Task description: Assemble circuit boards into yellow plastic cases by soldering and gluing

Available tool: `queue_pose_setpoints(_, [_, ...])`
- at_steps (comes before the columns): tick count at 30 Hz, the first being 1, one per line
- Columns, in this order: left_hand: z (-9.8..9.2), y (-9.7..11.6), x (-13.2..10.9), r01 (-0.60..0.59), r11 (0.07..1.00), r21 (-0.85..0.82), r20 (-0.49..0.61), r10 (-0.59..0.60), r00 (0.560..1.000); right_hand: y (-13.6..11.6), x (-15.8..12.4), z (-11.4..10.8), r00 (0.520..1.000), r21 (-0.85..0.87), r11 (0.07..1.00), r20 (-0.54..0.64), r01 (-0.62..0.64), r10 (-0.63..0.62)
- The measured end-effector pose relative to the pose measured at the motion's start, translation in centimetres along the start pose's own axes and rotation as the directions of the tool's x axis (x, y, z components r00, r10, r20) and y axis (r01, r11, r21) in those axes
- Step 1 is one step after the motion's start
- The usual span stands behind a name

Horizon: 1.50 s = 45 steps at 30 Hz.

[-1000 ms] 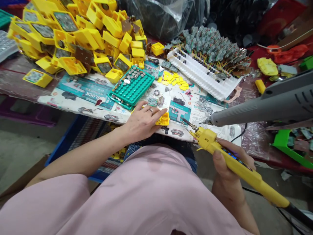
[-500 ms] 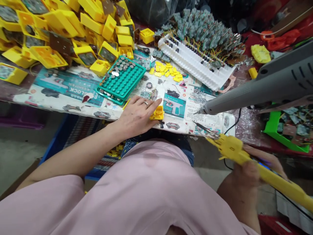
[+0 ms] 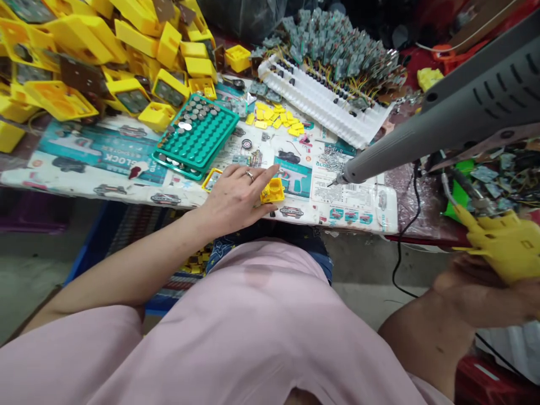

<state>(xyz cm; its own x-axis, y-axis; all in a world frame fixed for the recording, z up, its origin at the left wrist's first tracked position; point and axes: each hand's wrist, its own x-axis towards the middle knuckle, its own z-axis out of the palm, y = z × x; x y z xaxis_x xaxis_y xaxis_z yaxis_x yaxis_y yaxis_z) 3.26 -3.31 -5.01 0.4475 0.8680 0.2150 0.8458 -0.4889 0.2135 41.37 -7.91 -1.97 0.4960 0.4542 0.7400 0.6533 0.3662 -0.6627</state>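
Paper-covered worktop point(image 3: 301, 201), left hand point(image 3: 233, 198) loosely spread over yellow casing point(image 3: 275, 192), right hand point(image 3: 485, 295) wrapped around yellow soldering tool point(image 3: 508, 243).

So the little yellow plastic case point(image 3: 275, 192) sits near the front edge of the desk point(image 3: 346, 224), hollow side up — its middle's hidden under the left hand point(image 3: 236, 194). A yellow-rimmed grey bit point(image 3: 214, 179) pokes out on the left, can't tell if it's the same part. The chunky yellow soldering tool point(image 3: 510, 242)'s in the right hand point(image 3: 493, 295) — metal end toward the view's upper left.
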Motion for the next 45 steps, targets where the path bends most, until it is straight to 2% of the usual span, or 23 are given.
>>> queue_pose_setpoints(1, [-0.2, -0.1, -0.2, 0.004, 1.0, -0.025, -0.016, -0.004, 1.0, 0.2, -0.3, 0.7, 0.996, 0.075, 0.994, -0.046, 0.081, -0.077])
queue_pose_setpoints(3, [-0.6, -0.3, -0.8, 0.004, 0.998, -0.07, -0.048, -0.008, 0.999, 0.5, -0.7, 2.1, 0.986, 0.187, 0.968, -0.063, 0.166, -0.157])
queue_pose_setpoints(5, [-0.8, -0.4, -1.3, 0.006, 0.995, -0.095, -0.068, -0.012, 0.998, 0.4, -1.0, 3.4, 0.987, 0.266, 0.952, -0.081, 0.155, -0.138])
queue_pose_setpoints(7, [-0.8, -0.5, -1.6, 0.009, 0.996, -0.094, -0.066, -0.015, 0.998, 0.0, -1.1, 4.5, 0.969, 0.301, 0.936, -0.215, 0.184, -0.122])
queue_pose_setpoints(9, [-0.6, -0.6, -1.7, 0.004, 0.997, -0.076, -0.063, -0.008, 0.998, -0.3, -1.2, 5.2, 0.953, 0.277, 0.942, -0.284, 0.19, -0.109])
queue_pose_setpoints(15, [-0.4, -0.7, -1.5, -0.105, 0.994, 0.008, -0.075, 0.105, 0.992, -0.2, -1.3, 5.6, 0.957, 0.263, 0.945, -0.262, 0.195, -0.125])
queue_pose_setpoints(19, [-0.6, -0.8, -1.4, -0.102, 0.994, -0.039, -0.045, 0.1, 0.994, -0.1, -1.5, 5.7, 0.96, 0.212, 0.958, -0.245, 0.192, -0.138])
queue_pose_setpoints(24, [-0.4, -1.1, -1.3, -0.131, 0.991, -0.021, 0.018, 0.131, 0.991, -0.4, -1.7, 5.8, 0.976, 0.269, 0.961, -0.217, 0.069, -0.01])
queue_pose_setpoints(29, [-0.3, -1.8, -0.9, -0.232, 0.971, 0.054, -0.025, 0.233, 0.972, -1.0, -1.9, 6.4, 0.972, 0.329, 0.941, -0.236, 0.074, 0.006])
queue_pose_setpoints(32, [-0.6, -2.0, -0.7, -0.262, 0.963, 0.056, -0.05, 0.265, 0.963, -1.2, -2.0, 6.5, 0.984, 0.359, 0.932, -0.177, 0.044, 0.021])
queue_pose_setpoints(34, [-0.8, -2.0, -0.5, -0.229, 0.973, 0.032, -0.019, 0.23, 0.973, -1.3, -2.2, 6.3, 0.986, 0.358, 0.931, -0.164, 0.07, -0.011])
queue_pose_setpoints(38, [-1.0, -1.8, -0.6, -0.176, 0.984, 0.016, 0.03, 0.175, 0.984, -1.1, -2.8, 5.3, 1.0, 0.265, 0.964, -0.02, 0.027, -0.023])
queue_pose_setpoints(43, [-1.0, -1.8, -0.6, -0.286, 0.956, 0.059, -0.063, 0.29, 0.955, -0.1, -2.6, 4.8, 0.996, 0.276, 0.957, 0.045, -0.089, 0.08])
queue_pose_setpoints(45, [-1.2, -1.7, -0.4, -0.311, 0.948, 0.069, -0.054, 0.315, 0.947, 0.0, -2.3, 5.0, 0.992, 0.269, 0.955, 0.06, -0.125, 0.112])
